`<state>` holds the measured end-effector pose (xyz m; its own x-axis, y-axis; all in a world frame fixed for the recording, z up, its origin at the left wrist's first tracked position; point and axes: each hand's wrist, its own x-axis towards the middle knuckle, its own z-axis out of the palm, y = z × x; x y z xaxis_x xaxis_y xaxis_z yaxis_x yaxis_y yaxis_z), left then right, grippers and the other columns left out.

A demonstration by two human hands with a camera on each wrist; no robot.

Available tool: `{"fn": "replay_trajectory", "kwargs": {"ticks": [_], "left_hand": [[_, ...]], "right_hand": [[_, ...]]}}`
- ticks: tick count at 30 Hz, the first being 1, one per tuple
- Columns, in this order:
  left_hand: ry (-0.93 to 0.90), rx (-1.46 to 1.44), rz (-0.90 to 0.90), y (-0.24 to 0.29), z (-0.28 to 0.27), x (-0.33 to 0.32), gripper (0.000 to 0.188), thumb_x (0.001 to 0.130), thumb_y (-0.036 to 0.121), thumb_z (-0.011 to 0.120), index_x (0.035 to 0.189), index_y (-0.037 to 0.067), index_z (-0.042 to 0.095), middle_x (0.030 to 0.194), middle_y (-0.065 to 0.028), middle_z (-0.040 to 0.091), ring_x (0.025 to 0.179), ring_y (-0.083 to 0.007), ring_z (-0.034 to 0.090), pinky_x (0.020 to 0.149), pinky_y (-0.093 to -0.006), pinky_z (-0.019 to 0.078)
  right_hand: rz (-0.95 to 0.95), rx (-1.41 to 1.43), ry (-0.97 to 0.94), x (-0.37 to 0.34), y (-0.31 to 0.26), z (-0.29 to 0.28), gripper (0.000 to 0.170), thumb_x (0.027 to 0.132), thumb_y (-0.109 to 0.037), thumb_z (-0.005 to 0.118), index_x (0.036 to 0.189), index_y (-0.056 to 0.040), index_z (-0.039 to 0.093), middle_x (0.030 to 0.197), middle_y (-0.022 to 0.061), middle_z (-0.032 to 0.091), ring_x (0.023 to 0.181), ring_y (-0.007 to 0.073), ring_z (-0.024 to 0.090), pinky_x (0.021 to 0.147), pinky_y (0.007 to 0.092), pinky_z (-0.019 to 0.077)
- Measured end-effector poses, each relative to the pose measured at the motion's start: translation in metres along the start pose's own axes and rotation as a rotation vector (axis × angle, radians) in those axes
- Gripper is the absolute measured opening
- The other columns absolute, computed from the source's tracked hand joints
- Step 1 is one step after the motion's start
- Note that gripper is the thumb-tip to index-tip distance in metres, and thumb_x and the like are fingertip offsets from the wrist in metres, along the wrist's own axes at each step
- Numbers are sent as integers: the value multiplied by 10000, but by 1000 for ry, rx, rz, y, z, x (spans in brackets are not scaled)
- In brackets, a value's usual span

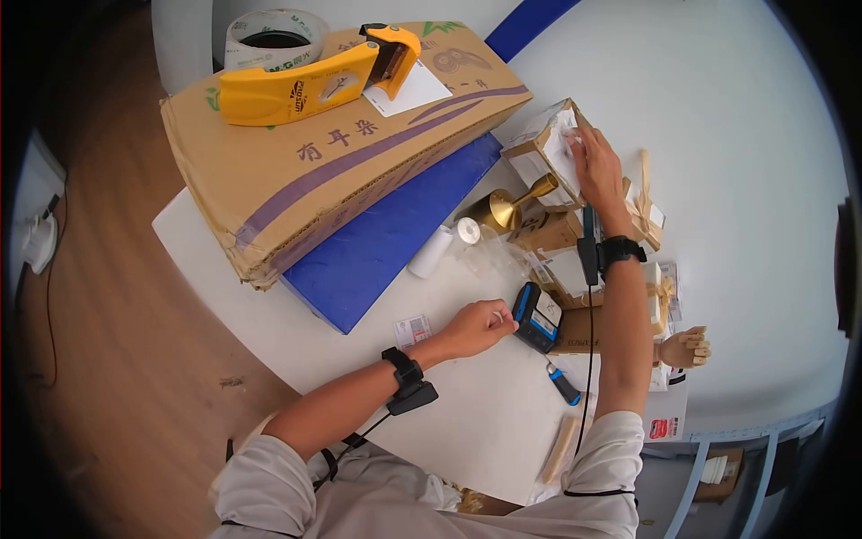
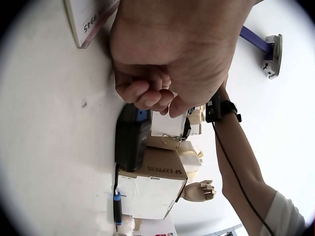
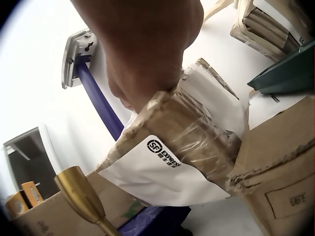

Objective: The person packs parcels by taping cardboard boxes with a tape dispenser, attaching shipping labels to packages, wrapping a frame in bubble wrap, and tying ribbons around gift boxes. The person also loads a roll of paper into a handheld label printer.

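My right hand (image 1: 600, 175) reaches over the top of a taped cardboard box (image 1: 532, 162), its fingers at white wrapping inside. In the right wrist view that hand (image 3: 147, 64) is behind the upper edge of the box (image 3: 197, 123), with its fingertips hidden. My left hand (image 1: 476, 331) hovers over the table, fingers loosely curled with nothing visible in them, beside a black and blue device (image 1: 539, 316). In the left wrist view the curled fingers (image 2: 147, 96) are just above that device (image 2: 132, 140).
A yellow tape dispenser (image 1: 305, 85) lies on a large carton (image 1: 359, 153), above a blue box (image 1: 395, 225). Near the right hand stand a brass goblet (image 1: 507, 211) and several cartons. A blue-handled cutter (image 1: 564, 386), white roll (image 1: 431, 251) and wooden hand (image 1: 687, 349) are also there.
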<state>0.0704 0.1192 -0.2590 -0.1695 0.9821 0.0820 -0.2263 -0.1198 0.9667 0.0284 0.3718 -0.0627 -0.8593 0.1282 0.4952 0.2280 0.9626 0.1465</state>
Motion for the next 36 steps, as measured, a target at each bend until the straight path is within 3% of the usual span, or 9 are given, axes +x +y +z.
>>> {"fn": "replay_trajectory", "kwargs": {"ticks": [11, 13, 16, 19, 23, 28, 32, 35, 36], "left_hand": [[12, 17, 3, 2, 0, 0, 202, 993, 223, 624, 926, 38, 577, 547, 44, 474, 515, -55, 359, 504, -290, 273], [19, 26, 23, -1, 1, 2, 201, 993, 222, 627, 929, 38, 578, 547, 45, 479, 513, -52, 360, 497, -286, 268], [7, 12, 0, -3, 2, 2, 201, 992, 221, 632, 938, 35, 580, 551, 46, 481, 511, -48, 357, 489, -281, 265], [15, 10, 2, -4, 2, 2, 200, 992, 219, 636, 949, 31, 582, 554, 47, 481, 510, -44, 351, 484, -278, 263], [4, 5, -3, -5, 3, 4, 199, 989, 215, 640, 959, 27, 584, 557, 49, 481, 513, -42, 351, 484, -278, 266], [5, -8, -7, -4, 2, 5, 179, 983, 192, 640, 962, 21, 590, 566, 50, 486, 532, -36, 358, 491, -270, 266], [-2, 22, -17, -1, 2, 4, 162, 982, 179, 634, 968, 22, 595, 571, 48, 494, 535, -35, 356, 495, -267, 268], [20, -17, -9, -6, 1, 5, 210, 970, 215, 653, 945, 12, 609, 551, 3, 535, 505, -72, 415, 492, -298, 322], [15, -12, -15, -6, 1, 5, 211, 970, 217, 652, 947, 12, 609, 554, 4, 537, 507, -71, 417, 492, -297, 322]], "right_hand": [[38, 85, -197, -7, 24, 19, 200, 964, -157, 570, 1093, -21, 640, 913, 190, 611, 866, 380, 617, 770, 434, 479], [152, 59, -357, -6, 12, 5, 236, 932, -185, 622, 1103, -24, 648, 945, 179, 646, 886, 346, 643, 772, 425, 494], [29, 93, -312, -5, 23, 5, 289, 899, -204, 671, 1133, -35, 659, 1001, 152, 677, 905, 300, 662, 778, 397, 516], [130, 66, -258, 0, 16, -13, 313, 891, -225, 680, 1145, -42, 671, 1012, 144, 694, 936, 301, 669, 846, 406, 530], [286, 219, -145, 2, 20, -31, 317, 923, -251, 672, 1161, -40, 670, 1049, 151, 708, 918, 258, 690, 796, 392, 548], [211, 189, -167, -3, -12, -30, 520, 861, -410, 751, 1296, -147, 639, 1107, 150, 694, 906, 266, 689, 809, 377, 552], [254, 268, -218, -2, -10, -3, 537, 859, -431, 752, 1298, -144, 637, 1030, 131, 717, 921, 266, 693, 841, 387, 546], [249, 213, -342, 4, 1, 3, 518, 897, -349, 744, 1352, -149, 599, 932, 104, 722, 746, 208, 691, 689, 336, 572], [418, 316, -393, 7, -6, -9, 485, 893, -323, 749, 1315, -124, 616, 884, 113, 725, 720, 205, 703, 644, 325, 578]]}}
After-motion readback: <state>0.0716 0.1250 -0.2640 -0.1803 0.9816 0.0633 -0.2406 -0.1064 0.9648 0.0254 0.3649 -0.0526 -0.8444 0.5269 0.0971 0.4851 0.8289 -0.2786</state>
